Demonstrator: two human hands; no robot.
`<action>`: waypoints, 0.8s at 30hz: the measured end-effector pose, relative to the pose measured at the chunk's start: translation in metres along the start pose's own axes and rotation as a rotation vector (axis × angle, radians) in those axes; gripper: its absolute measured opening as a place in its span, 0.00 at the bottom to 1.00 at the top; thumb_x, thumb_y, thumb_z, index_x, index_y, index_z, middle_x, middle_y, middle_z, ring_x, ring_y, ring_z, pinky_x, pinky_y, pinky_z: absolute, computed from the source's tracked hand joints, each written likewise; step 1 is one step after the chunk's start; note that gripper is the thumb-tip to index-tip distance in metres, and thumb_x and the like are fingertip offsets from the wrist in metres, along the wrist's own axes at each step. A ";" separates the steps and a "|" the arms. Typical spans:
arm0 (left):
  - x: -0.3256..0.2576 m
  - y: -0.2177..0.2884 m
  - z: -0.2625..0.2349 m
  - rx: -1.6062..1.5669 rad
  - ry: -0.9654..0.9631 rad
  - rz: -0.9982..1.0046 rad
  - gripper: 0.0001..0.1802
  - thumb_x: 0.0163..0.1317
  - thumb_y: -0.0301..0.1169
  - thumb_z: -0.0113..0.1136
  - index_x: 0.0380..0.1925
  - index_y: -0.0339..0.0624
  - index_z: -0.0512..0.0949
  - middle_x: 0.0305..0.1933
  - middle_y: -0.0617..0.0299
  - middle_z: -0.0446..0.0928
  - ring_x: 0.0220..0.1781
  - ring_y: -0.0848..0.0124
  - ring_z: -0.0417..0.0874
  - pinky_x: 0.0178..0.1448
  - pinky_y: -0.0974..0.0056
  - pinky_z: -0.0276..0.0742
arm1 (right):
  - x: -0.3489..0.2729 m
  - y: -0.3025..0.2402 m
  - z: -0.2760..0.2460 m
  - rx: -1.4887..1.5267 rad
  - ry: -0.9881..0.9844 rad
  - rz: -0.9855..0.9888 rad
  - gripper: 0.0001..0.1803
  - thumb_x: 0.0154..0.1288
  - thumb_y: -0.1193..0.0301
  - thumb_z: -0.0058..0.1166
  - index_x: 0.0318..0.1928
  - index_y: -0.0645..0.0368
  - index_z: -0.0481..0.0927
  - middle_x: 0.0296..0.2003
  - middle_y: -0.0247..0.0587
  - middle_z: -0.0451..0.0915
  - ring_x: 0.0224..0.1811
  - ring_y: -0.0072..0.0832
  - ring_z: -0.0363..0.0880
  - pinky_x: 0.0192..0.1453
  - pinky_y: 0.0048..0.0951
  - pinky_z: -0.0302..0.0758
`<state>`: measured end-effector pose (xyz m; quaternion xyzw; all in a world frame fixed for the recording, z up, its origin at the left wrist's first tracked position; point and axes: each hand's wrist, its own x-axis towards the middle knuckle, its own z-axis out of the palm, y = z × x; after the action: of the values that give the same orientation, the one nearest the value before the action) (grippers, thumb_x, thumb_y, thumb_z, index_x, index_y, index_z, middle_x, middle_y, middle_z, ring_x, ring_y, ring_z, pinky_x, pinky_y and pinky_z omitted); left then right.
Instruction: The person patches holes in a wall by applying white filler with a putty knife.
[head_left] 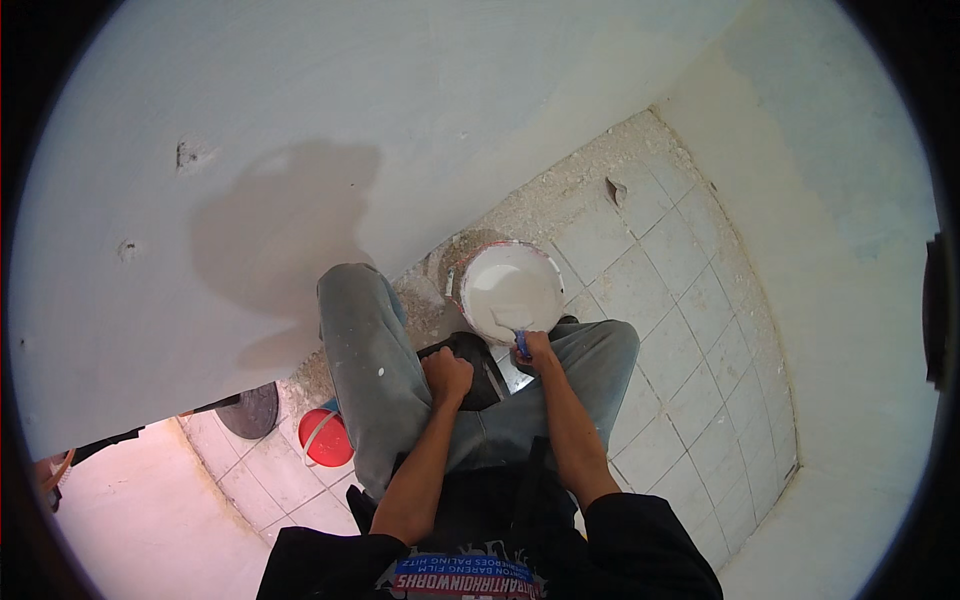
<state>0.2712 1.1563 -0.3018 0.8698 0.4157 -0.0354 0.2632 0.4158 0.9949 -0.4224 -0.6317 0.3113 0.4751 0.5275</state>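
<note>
A white bucket (455, 290) stands on the floor by the wall, just beyond my knees. Pale, smooth paste (500, 280) lies inside it. My right hand (535, 352) is closed round the blue handle of a putty knife (522, 344); its blade reaches into the bucket's near side and is coated with paste. Between my thighs, my left hand (447, 376) is closed in a fist at a dark flat thing (483, 378) with a shiny edge. The fingers' undersides are hidden, so its exact grip does not show.
A pale wall (330, 90) with small chipped holes runs close on the left; another wall (820, 250) stands at right. White floor tiles (650, 350) carry rubble along the walls. Behind my left leg are a red pail (327, 440) and a dark round object (250, 412).
</note>
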 end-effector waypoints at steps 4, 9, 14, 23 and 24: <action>0.000 -0.002 -0.003 0.035 -0.016 -0.020 0.09 0.49 0.30 0.55 0.24 0.35 0.80 0.30 0.41 0.80 0.36 0.44 0.81 0.44 0.47 0.75 | -0.006 0.011 0.013 -0.071 -0.013 0.051 0.13 0.66 0.67 0.38 0.36 0.60 0.75 0.22 0.39 0.76 0.18 0.26 0.72 0.25 0.33 0.75; -0.002 0.002 -0.006 0.026 -0.015 -0.042 0.10 0.50 0.31 0.55 0.25 0.35 0.80 0.31 0.41 0.80 0.36 0.44 0.82 0.44 0.47 0.76 | -0.009 0.010 0.015 -0.028 -0.060 0.033 0.14 0.67 0.66 0.37 0.39 0.62 0.75 0.22 0.40 0.76 0.16 0.25 0.69 0.23 0.34 0.72; -0.001 -0.001 -0.006 0.021 -0.045 -0.044 0.12 0.50 0.31 0.54 0.27 0.32 0.80 0.31 0.41 0.81 0.37 0.46 0.82 0.50 0.48 0.72 | -0.011 0.003 0.024 0.000 -0.053 -0.025 0.16 0.70 0.65 0.37 0.41 0.62 0.75 0.24 0.40 0.77 0.16 0.26 0.68 0.26 0.36 0.74; -0.001 0.001 -0.005 0.005 -0.044 -0.031 0.12 0.49 0.31 0.55 0.26 0.33 0.80 0.31 0.41 0.81 0.36 0.46 0.81 0.49 0.48 0.71 | -0.006 0.016 0.017 -0.179 -0.043 0.056 0.15 0.70 0.65 0.39 0.40 0.62 0.75 0.27 0.45 0.79 0.19 0.29 0.71 0.32 0.39 0.77; -0.002 0.002 -0.005 0.002 -0.036 -0.034 0.12 0.49 0.31 0.55 0.26 0.33 0.80 0.30 0.41 0.81 0.36 0.46 0.81 0.49 0.48 0.71 | -0.006 0.016 0.015 -0.177 -0.048 0.047 0.14 0.70 0.65 0.39 0.41 0.62 0.75 0.28 0.46 0.79 0.19 0.30 0.71 0.33 0.41 0.78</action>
<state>0.2708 1.1557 -0.2961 0.8622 0.4256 -0.0559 0.2690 0.3953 1.0044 -0.4230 -0.6568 0.2701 0.5279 0.4658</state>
